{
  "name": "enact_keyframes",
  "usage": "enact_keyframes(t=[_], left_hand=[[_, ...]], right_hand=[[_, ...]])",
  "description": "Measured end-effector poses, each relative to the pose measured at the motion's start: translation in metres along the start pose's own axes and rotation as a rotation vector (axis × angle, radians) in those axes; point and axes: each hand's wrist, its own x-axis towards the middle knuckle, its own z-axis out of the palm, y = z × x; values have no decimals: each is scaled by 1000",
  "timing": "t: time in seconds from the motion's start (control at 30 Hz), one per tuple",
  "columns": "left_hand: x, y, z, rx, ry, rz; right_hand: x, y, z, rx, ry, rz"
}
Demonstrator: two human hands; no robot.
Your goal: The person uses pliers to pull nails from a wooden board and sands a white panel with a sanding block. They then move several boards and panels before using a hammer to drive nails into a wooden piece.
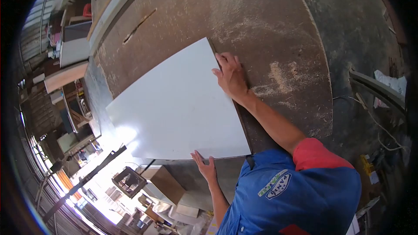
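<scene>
A large white panel (178, 100) with a dark edge lies on a worn brown work table (183, 21), its near edge toward my body. At its right edge is my right hand (233, 76), thumb over the white face and fingers curled along the side, closed on it. My left hand (204, 165) touches the near edge from below, its fingers stretched out and the thumb apart. Part of the left palm is turned away from view.
Sawdust (283, 78) is scattered over the table right of the panel. A slot (139, 26) is cut in the tabletop. A long rail (117, 8) runs along the left side. A brown cabinet (167, 185) stands below left; a cable (370, 113) hangs at right.
</scene>
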Motion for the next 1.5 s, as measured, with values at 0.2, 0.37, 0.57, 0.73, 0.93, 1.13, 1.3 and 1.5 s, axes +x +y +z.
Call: enact_keyframes(t=[0.2,0.37,0.57,0.73,0.93,1.13,1.3,1.5], left_hand=[[-2,12,1,-58,1,-56],[-2,7,6,-55,23,-14],[-2,13,2,13,18,-5],[-1,10,1,17,29,17],[-3,2,2,24,43,56],[-5,-7,3,28,52,124],[-6,-13,1,17,43,189],[-9,-27,-8,-23,22,292]], right_hand=[[12,-2,-5,-91,-68,97],[14,1,-3,-116,-93,133],[9,2,-1,-101,-47,107],[6,6,-2,-147,-59,66],[-25,14,-12,-83,-75,39],[-105,19,-23,-141,-124,4],[-181,14,-34,-171,-156,-59],[-256,15,-48,-223,-290,-5]])
